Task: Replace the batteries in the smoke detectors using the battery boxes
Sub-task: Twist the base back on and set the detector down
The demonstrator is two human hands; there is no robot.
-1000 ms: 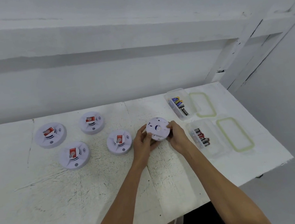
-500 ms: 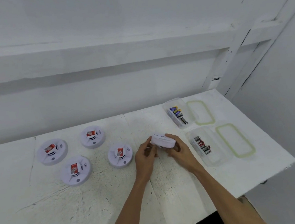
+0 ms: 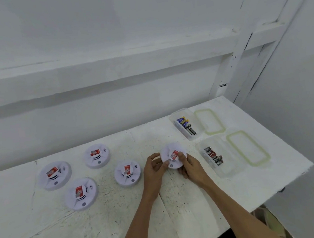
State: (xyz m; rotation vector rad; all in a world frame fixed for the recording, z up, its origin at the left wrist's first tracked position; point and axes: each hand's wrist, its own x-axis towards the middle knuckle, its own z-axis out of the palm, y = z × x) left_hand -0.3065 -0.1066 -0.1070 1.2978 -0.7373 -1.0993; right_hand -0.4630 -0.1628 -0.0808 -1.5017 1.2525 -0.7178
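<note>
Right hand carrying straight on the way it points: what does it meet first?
The smoke detector that the right hand grips; past it, seemingly bare table up to the wall.

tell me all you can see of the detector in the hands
The detector is a round white disc, plastic by its look, with a red label in the middle and a small grey button near its lower rim. Its face tilts towards the camera. The left hand grips its left rim, the right hand its right side, over the table.
</note>
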